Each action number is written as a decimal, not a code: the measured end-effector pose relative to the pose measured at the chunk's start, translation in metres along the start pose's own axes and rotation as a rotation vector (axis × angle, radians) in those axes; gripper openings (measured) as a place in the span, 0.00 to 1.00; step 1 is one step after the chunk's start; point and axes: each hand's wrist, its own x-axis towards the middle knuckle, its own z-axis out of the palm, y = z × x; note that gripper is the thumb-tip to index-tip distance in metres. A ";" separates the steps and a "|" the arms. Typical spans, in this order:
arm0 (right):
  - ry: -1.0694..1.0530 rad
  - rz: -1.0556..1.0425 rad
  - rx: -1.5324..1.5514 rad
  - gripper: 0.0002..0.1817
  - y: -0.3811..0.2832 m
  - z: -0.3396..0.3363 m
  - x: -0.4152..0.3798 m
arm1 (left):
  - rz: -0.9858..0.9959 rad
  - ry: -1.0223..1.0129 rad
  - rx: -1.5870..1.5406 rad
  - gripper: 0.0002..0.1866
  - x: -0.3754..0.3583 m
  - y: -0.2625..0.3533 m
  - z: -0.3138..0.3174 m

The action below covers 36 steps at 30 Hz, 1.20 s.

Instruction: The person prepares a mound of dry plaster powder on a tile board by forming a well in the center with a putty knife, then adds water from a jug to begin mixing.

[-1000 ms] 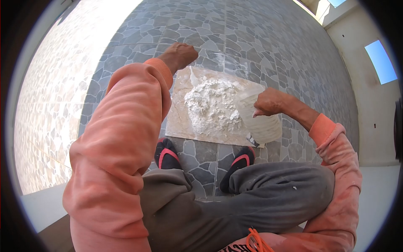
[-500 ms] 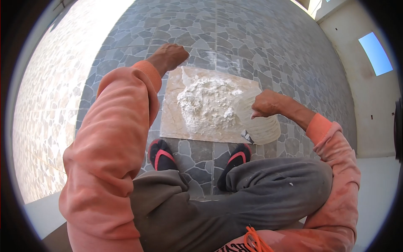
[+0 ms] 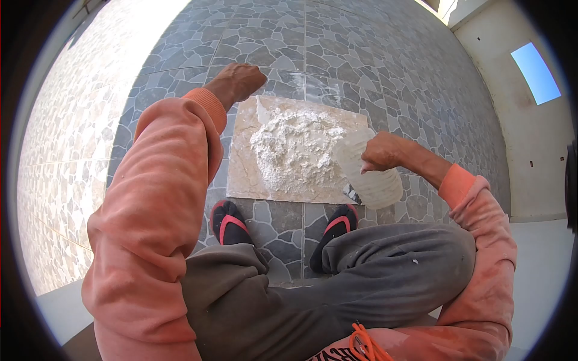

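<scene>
A heap of white powder lies on a beige marbled tile on the floor ahead of my feet. My right hand is closed on a cloudy, see-through plastic container, which overlaps the tile's right side and the edge of the powder. Over the tile's far left corner, my left hand is closed in a fist, knuckles up. Its fingertips are hidden, and I cannot tell what it holds. A pale white streak shows on the tile just below that fist.
Grey stone-pattern floor tiles surround the beige tile, with whitish wet-looking marks beyond it. My feet in dark flip-flops stand at its near edge. Bright sunlight falls on the floor at left. A wall with an opening stands at right.
Both hands keep nearly the same places over the tile. The container in my right hand has shifted and tilted slightly. The whole view has moved a little.
</scene>
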 end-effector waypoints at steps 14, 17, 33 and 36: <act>-0.032 -0.007 -0.002 0.24 -0.008 0.005 -0.008 | -0.023 0.001 -0.009 0.10 0.004 0.000 0.003; -0.011 -0.037 -0.007 0.24 -0.009 0.005 -0.010 | -0.034 -0.001 -0.016 0.10 0.004 0.001 0.001; -0.023 -0.066 -0.026 0.24 -0.014 0.003 -0.005 | -0.033 0.012 -0.027 0.08 0.004 0.001 0.004; -0.019 -0.072 -0.033 0.24 -0.014 0.002 -0.005 | -0.030 0.018 -0.022 0.08 0.004 0.001 0.003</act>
